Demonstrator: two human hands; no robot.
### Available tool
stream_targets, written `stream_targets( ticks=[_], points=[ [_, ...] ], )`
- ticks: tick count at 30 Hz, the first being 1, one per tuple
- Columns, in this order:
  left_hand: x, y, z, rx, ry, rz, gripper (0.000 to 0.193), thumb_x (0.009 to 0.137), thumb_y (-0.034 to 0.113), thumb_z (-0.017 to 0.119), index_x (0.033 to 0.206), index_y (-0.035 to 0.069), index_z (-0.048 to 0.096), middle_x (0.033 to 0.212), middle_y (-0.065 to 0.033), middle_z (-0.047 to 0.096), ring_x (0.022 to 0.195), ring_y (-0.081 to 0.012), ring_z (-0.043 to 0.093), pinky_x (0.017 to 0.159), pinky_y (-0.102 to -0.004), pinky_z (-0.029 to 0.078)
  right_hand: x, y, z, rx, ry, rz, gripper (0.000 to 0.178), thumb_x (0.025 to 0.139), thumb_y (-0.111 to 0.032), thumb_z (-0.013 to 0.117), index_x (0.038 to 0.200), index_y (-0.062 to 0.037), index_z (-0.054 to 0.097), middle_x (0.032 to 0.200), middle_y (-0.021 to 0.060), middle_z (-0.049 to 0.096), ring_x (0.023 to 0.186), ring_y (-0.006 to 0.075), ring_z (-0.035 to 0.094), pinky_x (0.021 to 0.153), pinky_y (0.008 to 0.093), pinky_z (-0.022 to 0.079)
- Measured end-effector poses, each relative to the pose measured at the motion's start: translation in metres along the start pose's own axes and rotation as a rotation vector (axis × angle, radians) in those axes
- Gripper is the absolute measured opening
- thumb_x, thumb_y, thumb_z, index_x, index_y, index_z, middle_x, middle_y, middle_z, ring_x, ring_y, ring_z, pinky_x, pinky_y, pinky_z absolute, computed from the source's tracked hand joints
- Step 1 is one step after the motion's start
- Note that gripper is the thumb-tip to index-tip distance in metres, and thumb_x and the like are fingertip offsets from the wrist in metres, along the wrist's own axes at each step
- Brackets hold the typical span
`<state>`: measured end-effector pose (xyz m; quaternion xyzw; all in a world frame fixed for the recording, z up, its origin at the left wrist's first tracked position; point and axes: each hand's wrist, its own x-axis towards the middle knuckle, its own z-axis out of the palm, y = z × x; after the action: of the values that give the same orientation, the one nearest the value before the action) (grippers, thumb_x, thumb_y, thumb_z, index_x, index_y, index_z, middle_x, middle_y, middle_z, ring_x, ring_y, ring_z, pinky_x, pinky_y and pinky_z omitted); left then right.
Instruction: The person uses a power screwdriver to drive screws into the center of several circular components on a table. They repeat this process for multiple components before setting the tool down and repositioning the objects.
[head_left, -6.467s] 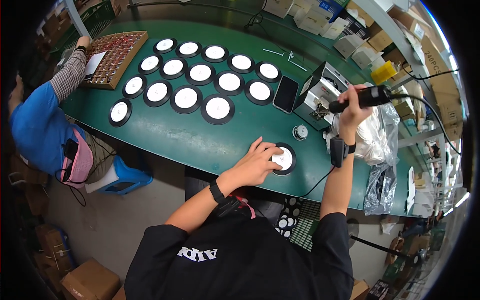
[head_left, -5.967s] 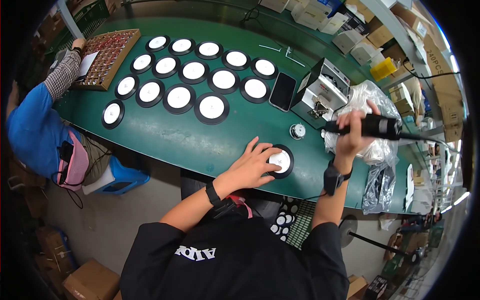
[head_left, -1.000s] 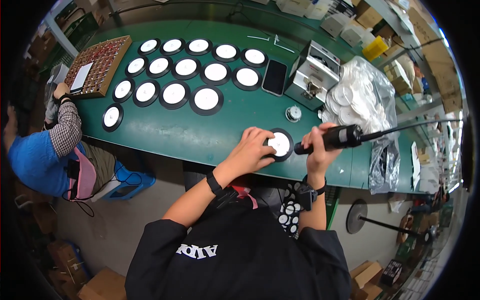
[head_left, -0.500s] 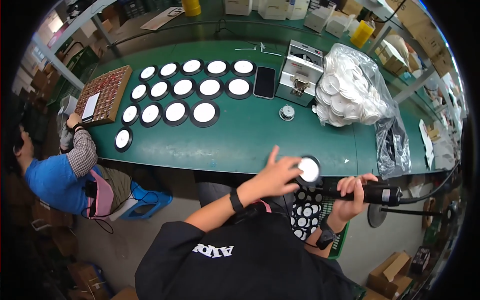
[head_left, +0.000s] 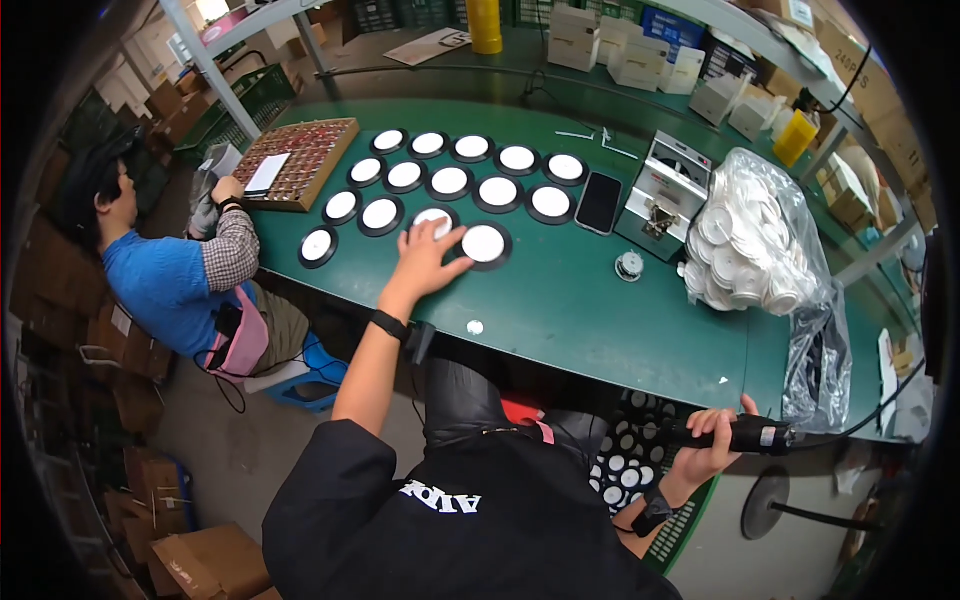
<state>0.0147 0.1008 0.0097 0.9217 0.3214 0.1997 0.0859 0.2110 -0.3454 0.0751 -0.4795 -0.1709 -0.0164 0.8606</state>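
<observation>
Fifteen flat round discs with black rims and white centres point(head_left: 498, 192) lie in loose rows on a long green counter point(head_left: 570, 310). One of them, the partly covered disc point(head_left: 432, 214) in the row nearest the front edge, sits beneath the left hand point(head_left: 424, 262). That hand is open, its fingers spread and pointing away from the body; whether the fingertips press on the white centre cannot be told. Just to its right lies another disc of the same kind, close to the thumb.

The right hand point(head_left: 706, 450) is off the front edge of the counter, its fingers curled around a black cylindrical corded tool point(head_left: 752, 437) that lies roughly level. Below the tool, a green plastic mesh crate point(head_left: 684, 524) holds many more black-and-white discs.

Right of the rows, a black-screened phone point(head_left: 599, 203) lies next to a silver box-shaped metal machine point(head_left: 664, 192). In front of the machine sits a small round silver metal part point(head_left: 629, 265), and beside it slumps a clear plastic bag of white round pieces point(head_left: 748, 250). At the far left, a co-worker in a blue top point(head_left: 165, 295) sits by a shallow brown compartmented tray point(head_left: 330, 165).
</observation>
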Motion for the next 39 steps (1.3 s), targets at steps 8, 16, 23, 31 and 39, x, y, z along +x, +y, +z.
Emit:
stream_targets(
  ticks=[8,16,23,31,39],
  points=[
    [-0.054,0.101,0.015,-0.08,-0.055,0.061,0.063,0.085,0.05,0.072,0.141,0.023,0.06,0.15,-0.0176,0.044,0.142,-0.0442,0.033,0.114,-0.0694,0.017,0.05,0.012,0.068,0.192,-0.284,0.006,0.045,0.093,-0.003,0.057,0.136,-0.0022,0.043,0.07,0.0008,0.045,0.052,0.0103,0.042,0.054,0.0282,0.043],
    [-0.049,0.147,0.032,-0.147,-0.007,0.164,0.064,0.085,0.053,0.07,0.139,0.019,0.061,0.146,-0.0168,0.045,0.141,-0.045,0.033,0.112,-0.0716,0.017,0.197,0.07,0.186,0.058,-0.306,-0.198,0.025,0.09,0.001,0.067,0.112,-0.0014,0.056,0.072,0.0022,0.053,0.056,0.0143,0.052,0.057,0.0313,0.047],
    [-0.045,0.151,0.026,-0.178,-0.043,0.115,0.063,0.084,0.052,0.073,0.137,0.021,0.063,0.147,-0.0155,0.045,0.142,-0.0425,0.032,0.115,-0.0683,0.015,0.241,0.114,0.201,-0.105,-0.376,-0.117,0.021,0.089,-0.001,0.069,0.103,-0.0031,0.055,0.069,0.0026,0.052,0.053,0.0142,0.051,0.055,0.0303,0.046],
    [-0.044,0.149,0.024,-0.194,-0.067,0.074,0.061,0.083,0.052,0.073,0.135,0.02,0.064,0.145,-0.0147,0.046,0.141,-0.0415,0.034,0.114,-0.0698,0.017,0.175,0.078,0.166,0.123,-0.452,0.183,0.023,0.092,-0.005,0.062,0.112,-0.0052,0.051,0.064,0.0022,0.043,0.049,0.0142,0.043,0.051,0.0314,0.042],
    [-0.047,0.158,0.021,-0.279,-0.051,0.246,0.057,0.076,0.04,0.082,0.127,0.02,0.068,0.145,-0.0101,0.048,0.14,-0.0372,0.037,0.114,-0.0696,0.016,0.095,0.078,0.15,0.107,-0.52,0.012,0.031,0.09,-0.003,0.058,0.118,-0.0026,0.045,0.065,0.0035,0.045,0.049,0.0142,0.044,0.052,0.0319,0.044]
  ],
)
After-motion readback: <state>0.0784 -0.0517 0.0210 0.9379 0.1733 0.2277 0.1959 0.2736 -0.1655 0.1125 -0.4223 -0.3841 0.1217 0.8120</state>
